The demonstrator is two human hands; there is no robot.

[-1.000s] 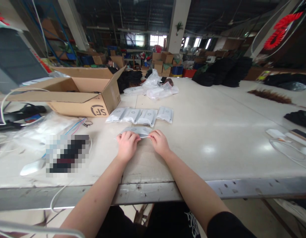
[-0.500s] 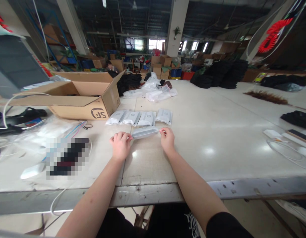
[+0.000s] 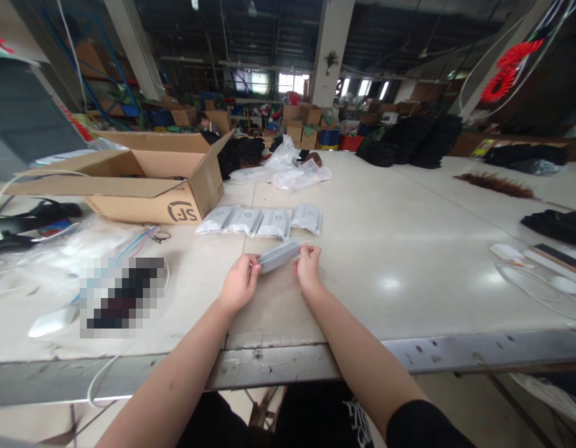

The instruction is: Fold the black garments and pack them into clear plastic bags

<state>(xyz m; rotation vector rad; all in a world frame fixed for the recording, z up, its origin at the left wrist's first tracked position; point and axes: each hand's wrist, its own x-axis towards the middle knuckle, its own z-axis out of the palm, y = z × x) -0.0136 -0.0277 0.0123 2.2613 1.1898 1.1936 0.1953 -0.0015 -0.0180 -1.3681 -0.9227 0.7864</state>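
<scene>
Head camera, and both hands are on the same packet! The left hand [image 3: 241, 281] has thumb and fingers clamped on one end of a translucent white plastic packet [image 3: 279, 256], while the right hand [image 3: 309, 267] pinches the opposite end at its upper corner. So there it is, stretched between the two hands, tilted, its end at the right hand the higher one; whether its lower edge touches the pale worktable [image 3: 385, 242], I can't tell.

Just beyond the hands, look, a row of four similar packets [image 3: 246, 220], three side by side and the last, past the right hand, set slightly farther back. Farther out, straight ahead of the hands, crumpled clear plastic bags [image 3: 301, 177] lie in a heap.

Over to the left hand's far side stands an open cardboard box [image 3: 142, 206], flaps spread, a dark logo on its front. Nearer, left of that same hand, a spread of clear zip bags [image 3: 94, 246] and a blurred-out dark item [image 3: 129, 295].

Well off to the right hand's right: a white cable [image 3: 516, 286], a brown bristly strip [image 3: 495, 184], and, beyond, tall black stacks [image 3: 409, 143].
</scene>
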